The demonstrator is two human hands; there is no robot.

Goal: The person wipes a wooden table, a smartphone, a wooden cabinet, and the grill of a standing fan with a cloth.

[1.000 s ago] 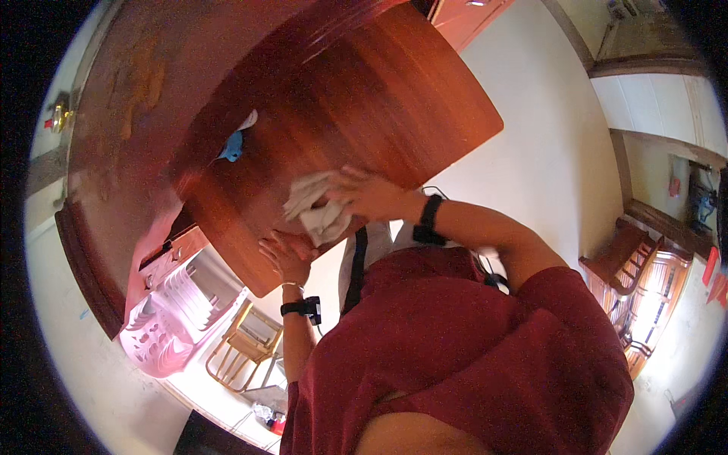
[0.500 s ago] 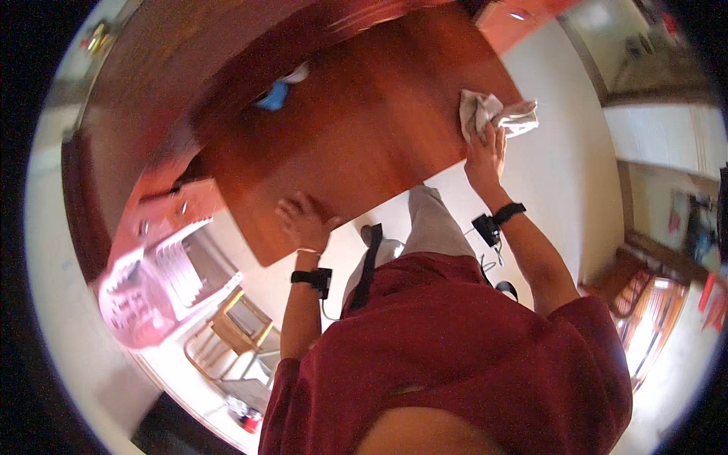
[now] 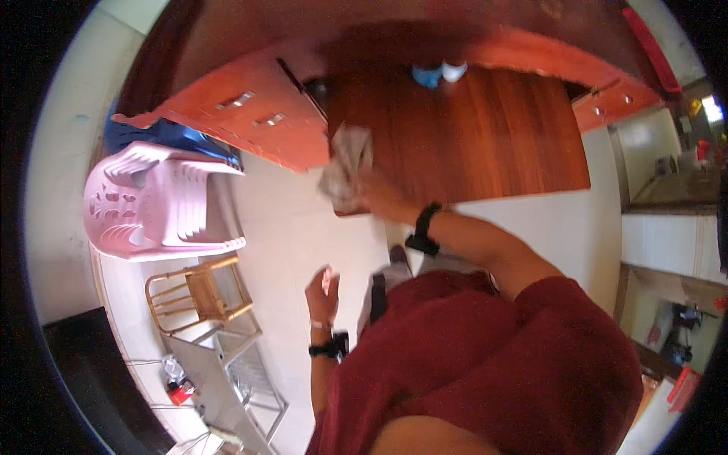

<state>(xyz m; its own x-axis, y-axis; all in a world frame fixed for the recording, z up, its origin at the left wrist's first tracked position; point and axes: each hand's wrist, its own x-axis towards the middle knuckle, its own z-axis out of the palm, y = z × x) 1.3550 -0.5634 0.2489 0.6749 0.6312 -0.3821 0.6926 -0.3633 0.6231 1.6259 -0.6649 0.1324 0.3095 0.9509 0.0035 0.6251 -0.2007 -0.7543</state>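
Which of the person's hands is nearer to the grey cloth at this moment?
Right. The right hand, blurred, is at the grey cloth, by the left end of the wooden tabletop. The left hand is apart from it, off the tabletop and nearer the body.

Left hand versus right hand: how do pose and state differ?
The right hand reaches over the wooden tabletop, while the left hand is over the pale floor. The right hand is on a greyish cloth; the left hand appears empty. Both wear black wristbands.
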